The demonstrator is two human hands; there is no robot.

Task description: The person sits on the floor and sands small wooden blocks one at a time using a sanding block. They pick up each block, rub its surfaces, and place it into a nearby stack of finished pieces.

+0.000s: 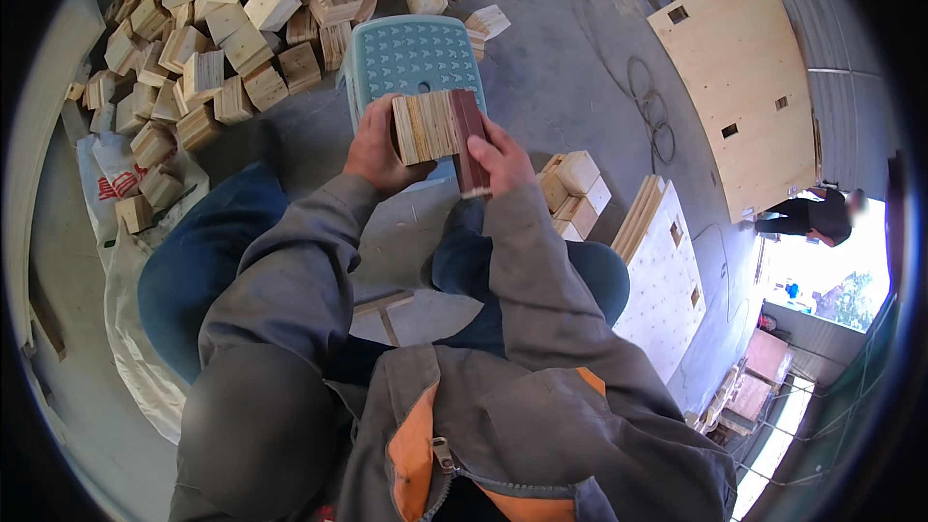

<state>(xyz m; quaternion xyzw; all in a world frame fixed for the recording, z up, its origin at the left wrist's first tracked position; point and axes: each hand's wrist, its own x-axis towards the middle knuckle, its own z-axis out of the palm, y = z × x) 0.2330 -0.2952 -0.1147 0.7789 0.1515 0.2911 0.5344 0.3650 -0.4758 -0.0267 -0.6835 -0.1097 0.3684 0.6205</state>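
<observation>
Above the near end of a pale blue plastic stool point(411, 56), my left hand point(375, 153) grips a layered plywood block point(423, 128) from its left side. Fingers of my right hand point(505, 160) are closed round a flat, dark red bar point(468, 147), which looks like a sanding block. The bar stands against the plywood block's right face, and its lower end sticks out past it toward me. My left fingertips are partly hidden behind the plywood block.
A large heap of plywood blocks point(227, 24) covers the far left floor. Several more blocks point(577, 188) sit by my right knee, beside leaning plywood panels point(667, 271). A white sack point(135, 300) lies left. A cable point(650, 101) coils on the floor. Another person point(817, 217) stands far right.
</observation>
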